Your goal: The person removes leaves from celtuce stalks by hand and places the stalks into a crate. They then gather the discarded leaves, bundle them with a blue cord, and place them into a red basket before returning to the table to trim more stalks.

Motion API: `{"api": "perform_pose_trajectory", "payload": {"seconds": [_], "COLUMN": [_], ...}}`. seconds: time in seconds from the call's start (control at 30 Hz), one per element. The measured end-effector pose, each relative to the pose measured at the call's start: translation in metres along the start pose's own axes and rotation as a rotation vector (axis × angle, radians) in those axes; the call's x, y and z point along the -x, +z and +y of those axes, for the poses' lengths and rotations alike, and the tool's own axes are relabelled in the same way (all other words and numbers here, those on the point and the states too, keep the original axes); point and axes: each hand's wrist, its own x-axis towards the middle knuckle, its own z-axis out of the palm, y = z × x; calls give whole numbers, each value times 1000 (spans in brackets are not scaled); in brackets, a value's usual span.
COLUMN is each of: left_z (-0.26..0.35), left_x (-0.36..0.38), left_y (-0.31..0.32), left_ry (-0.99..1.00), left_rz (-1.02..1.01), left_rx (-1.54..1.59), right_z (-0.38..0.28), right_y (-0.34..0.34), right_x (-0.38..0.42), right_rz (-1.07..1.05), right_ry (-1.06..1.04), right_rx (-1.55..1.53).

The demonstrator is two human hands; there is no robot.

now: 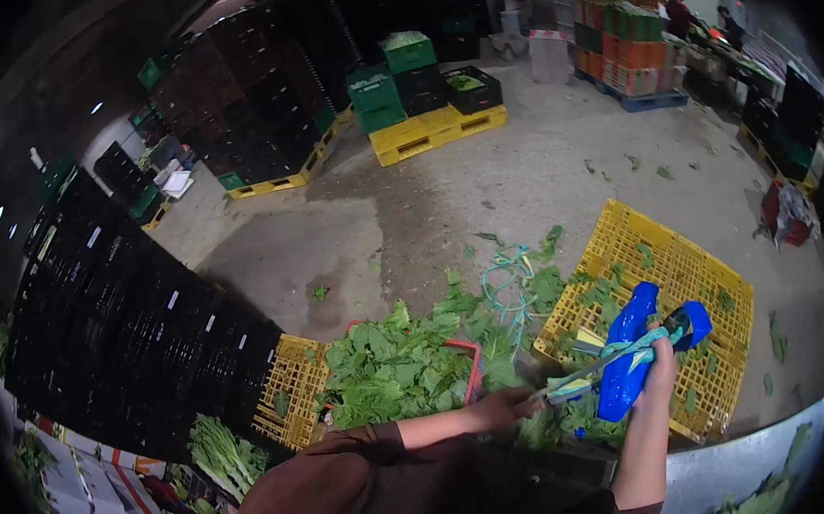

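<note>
My right hand (662, 373) is closed around a glossy blue object (628, 376) in several parts, one with a dark opening at its upper right; its exact kind cannot be told. Teal-green twine (619, 349) crosses the blue object and runs left to my left hand (501, 411). That hand is blurred, closed at the twine's end. Just beyond my left forearm, a red crate (475, 372) is heaped with leafy greens (396, 363). Below the blue object lies a yellow plastic pallet (711, 303) with loose leaves on it.
Loops of teal twine (505, 284) and scattered leaves lie on the floor. Stacked black crates (140, 324) stand at left, with another yellow pallet (290, 356) beside them. Crates on a yellow pallet (437, 133) are farther back. Two people (680, 14) are at the far right.
</note>
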Motion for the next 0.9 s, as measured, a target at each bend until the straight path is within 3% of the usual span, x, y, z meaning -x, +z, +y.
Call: {"api": "perform_pose_trajectory", "payload": {"seconds": [0.07,0.1,0.13,0.17,0.2,0.23,0.3,0.33,0.37,0.4,0.43,0.53,0.6,0.63,0.7,0.73,0.8,0.83,0.87,0.9], "left_z": [-33,17,48,62,57,51,27,-43,-41,-38,-63,-37,1,-1,19,17,11,29,40,49], "left_x": [-4,6,11,8,4,0,4,-9,-1,9,9,37,52,57,70,70,72,82,90,97], "left_y": [5,6,0,-3,4,13,23,25,24,25,20,30,43,48,64,58,62,72,77,82], "left_ry": [-168,-221,-344,-472,-664,-850,-543,-426,-434,-448,-366,-342,-408,-372,-418,-525,-514,-562,-576,-576], "left_rz": [-5,64,10,-54,6,90,-95,41,-27,-90,-194,-171,-424,-393,-441,-524,-726,-628,-663,-747], "left_rx": [513,388,440,468,566,631,963,966,959,960,822,596,788,673,667,542,608,517,501,504], "right_z": [2,4,16,27,55,47,105,126,143,158,174,179,157,141,157,149,132,127,131,126], "right_y": [-18,-11,-14,-11,-42,-16,-54,-63,-70,-75,-76,-43,-31,-23,-48,-51,-59,-64,-74,-79], "right_x": [16,35,51,65,66,90,106,116,127,137,146,190,217,232,240,250,269,276,279,287], "right_rz": [89,86,204,170,121,177,-135,-132,-132,-143,-155,-93,5,55,166,183,271,307,394,426], "right_ry": [172,170,125,130,331,394,-30,-253,-460,-438,-382,-207,-41,-4,-157,-146,-141,-136,-297,-307], "right_rx": [4,58,164,238,287,555,925,1110,1307,1337,1158,779,884,868,918,897,887,887,798,791]}}
